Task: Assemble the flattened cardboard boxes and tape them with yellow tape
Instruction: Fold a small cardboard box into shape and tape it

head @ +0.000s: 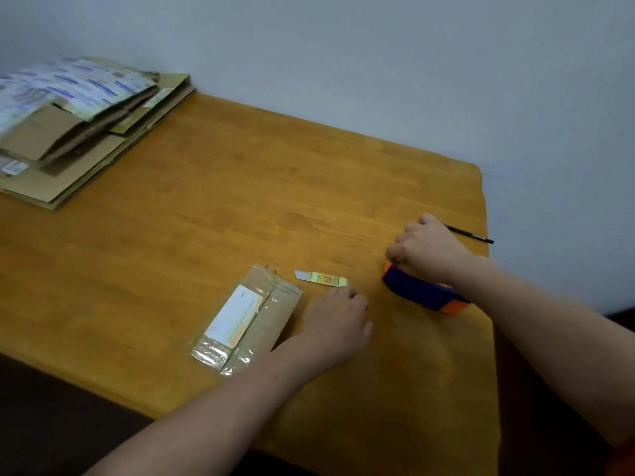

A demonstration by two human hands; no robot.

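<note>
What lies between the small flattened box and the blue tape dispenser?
Head view: a small yellow-and-grey strip and the left hand, on the table.

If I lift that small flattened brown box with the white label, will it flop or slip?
The small flattened brown cardboard box lies thin and flat, so likely light and fairly stiff. Its glossy clear wrapping may feel slippery.

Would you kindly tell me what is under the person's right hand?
The right hand grips the top of a dark blue and orange tape dispenser resting on the table. The hand covers the dispenser's upper part, so whether it is loaded cannot be seen.
</note>
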